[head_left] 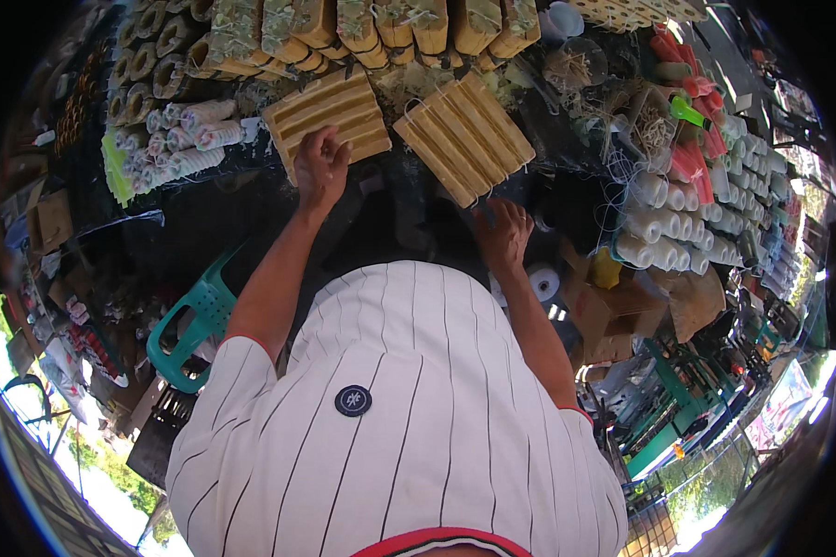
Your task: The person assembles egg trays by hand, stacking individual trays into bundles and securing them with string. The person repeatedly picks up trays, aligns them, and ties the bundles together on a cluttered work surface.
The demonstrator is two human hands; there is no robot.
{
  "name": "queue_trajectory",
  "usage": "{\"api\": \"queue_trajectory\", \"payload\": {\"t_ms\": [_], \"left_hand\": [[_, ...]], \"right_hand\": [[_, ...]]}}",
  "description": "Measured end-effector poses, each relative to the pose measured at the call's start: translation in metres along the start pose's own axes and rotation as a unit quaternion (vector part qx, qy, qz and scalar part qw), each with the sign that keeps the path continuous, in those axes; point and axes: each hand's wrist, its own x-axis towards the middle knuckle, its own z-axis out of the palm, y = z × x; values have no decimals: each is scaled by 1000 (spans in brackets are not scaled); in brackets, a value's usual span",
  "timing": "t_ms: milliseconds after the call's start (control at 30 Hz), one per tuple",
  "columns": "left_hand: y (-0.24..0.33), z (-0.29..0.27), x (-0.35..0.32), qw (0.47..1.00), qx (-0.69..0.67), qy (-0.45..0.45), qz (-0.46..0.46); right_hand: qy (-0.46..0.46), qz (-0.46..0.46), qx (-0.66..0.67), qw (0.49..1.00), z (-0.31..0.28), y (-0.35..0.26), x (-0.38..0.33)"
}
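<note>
Two tan, ridged slabs lie side by side at the near edge of a dark work surface. My left hand (323, 169) rests on the near part of the left slab (339, 107), its fingers bent and the thumb apart from them. White string runs across the right slab (464, 139), which is turned with one corner toward me. Just below that corner is my right hand (505, 232), fingers curled in shadow. Whatever it may hold is too dark to make out.
Behind the slabs stands a row of tan bundles (399, 32) topped with pale strings. White rolls (664, 223) are stacked at the right, wrapped rolls (181, 139) at the left. A green plastic chair (190, 320) is beside me at left, a cardboard box (613, 316) at right.
</note>
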Motion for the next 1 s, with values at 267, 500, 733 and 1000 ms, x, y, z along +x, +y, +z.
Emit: {"api": "queue_trajectory", "payload": {"t_ms": [267, 500, 733, 1000], "left_hand": [[-83, -62, -71, 771, -381, 79, -504], [-99, -46, -41, 745, -528, -15, -408], [-119, -55, -46, 764, -503, -53, -401], [-60, -61, -47, 984, 75, 82, -141]], "right_hand": [[15, -142, 30, 989, 30, -85, 81], [11, -224, 36, 974, 63, -129, 118], [0, -175, -77, 982, 74, -111, 124], [-19, -188, -136, 972, 83, -104, 122]]}}
